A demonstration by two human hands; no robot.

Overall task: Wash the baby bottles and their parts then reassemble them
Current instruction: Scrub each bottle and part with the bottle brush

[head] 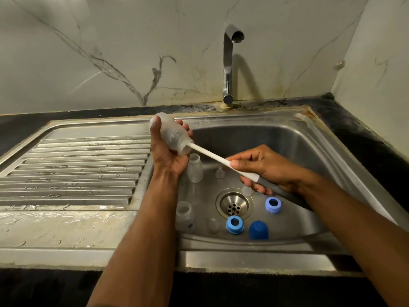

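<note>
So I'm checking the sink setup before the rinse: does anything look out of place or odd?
Nothing is spilled or broken. The tap is not running while the left hand holds a bottle and the right hand works the brush inside it.

A home kitchen is shown: a stainless steel sink [309,138] with a ribbed drainboard [77,169] is set into a dark countertop [22,129], a chrome tap [229,63] is mounted behind it, and marble-patterned wall panels [110,52] are fitted above.

Tilted clear bottle [171,135], brush [212,156] inside
</note>
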